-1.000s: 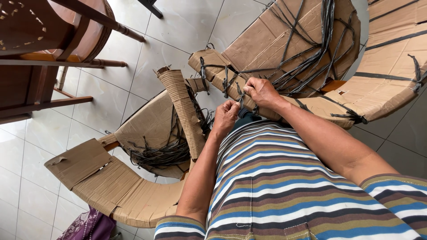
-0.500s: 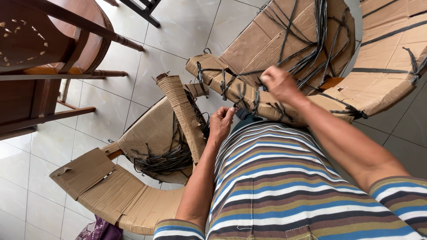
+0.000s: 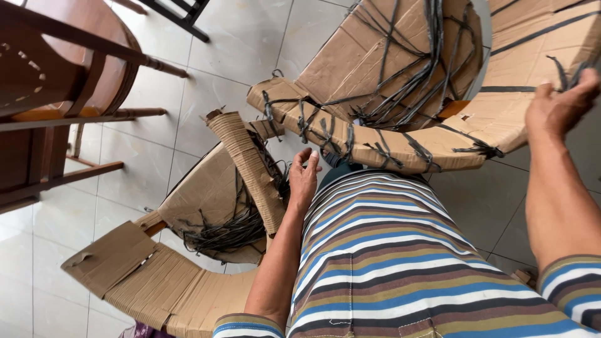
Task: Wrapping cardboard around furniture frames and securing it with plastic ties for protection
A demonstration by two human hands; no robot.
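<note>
Right hand (image 3: pixel 560 103) swung outward, gripping black strap (image 3: pixel 566 72)

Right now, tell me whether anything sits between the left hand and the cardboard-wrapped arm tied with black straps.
Nothing visible does. The left hand hangs open just below the cardboard-wrapped arm, with only open space between them. The ribbed cardboard roll stands off to its side, not in the path.

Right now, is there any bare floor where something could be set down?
Yes: bare white tiles between the wooden chair and the cardboard-wrapped frame. Another patch lies left of the lower cardboard piece. It is crowded around the left hand, among black straps.
</note>
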